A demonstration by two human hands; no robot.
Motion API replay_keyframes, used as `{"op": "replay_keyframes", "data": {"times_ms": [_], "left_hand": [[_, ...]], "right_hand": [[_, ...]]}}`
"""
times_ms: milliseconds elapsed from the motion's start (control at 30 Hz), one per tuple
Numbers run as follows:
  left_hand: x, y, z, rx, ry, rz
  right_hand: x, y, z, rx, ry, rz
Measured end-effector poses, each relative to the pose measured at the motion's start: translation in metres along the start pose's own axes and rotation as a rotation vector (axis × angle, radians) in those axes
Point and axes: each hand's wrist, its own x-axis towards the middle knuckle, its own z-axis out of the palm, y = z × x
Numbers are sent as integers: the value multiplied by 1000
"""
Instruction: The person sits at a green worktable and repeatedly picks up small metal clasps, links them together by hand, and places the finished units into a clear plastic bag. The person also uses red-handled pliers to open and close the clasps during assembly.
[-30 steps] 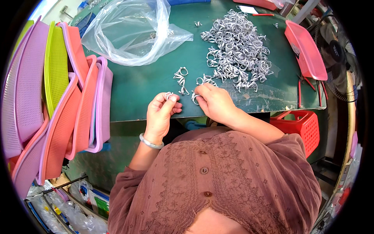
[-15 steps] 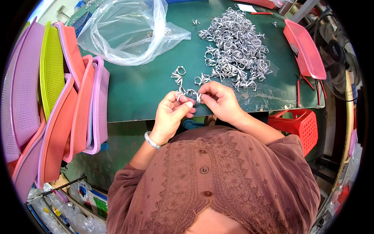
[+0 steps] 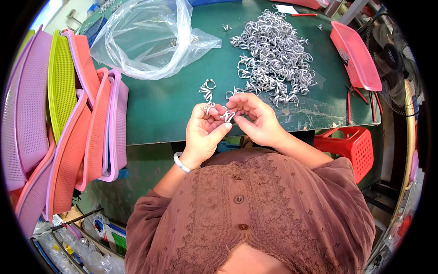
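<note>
Pinched by the left hand [image 3: 201, 134], a silver ring [image 3: 226, 117] has been brought to its thumb [image 3: 221, 131], on the near side of the ring pile [image 3: 276, 55], so it can be reached by both hands, but the grip of the right hand [image 3: 259, 119] cannot be told.

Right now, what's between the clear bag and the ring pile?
A small grey piece on the green tabletop, between bag and pile, seen in the head view.
</note>
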Motion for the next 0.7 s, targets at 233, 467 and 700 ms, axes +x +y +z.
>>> {"op": "replay_keyframes", "data": {"times_ms": [233,467,700], "left_hand": [[1,-6,1,67,-6,128],[0,-4,1,74,-2,128],[0,-5,-1,-6,-3,70]], "right_hand": [[1,-11,-3,-49,-53,-33],[1,-5,-3,-161,-52,-101],[1,-8,-4,-181,-59,-120]]}}
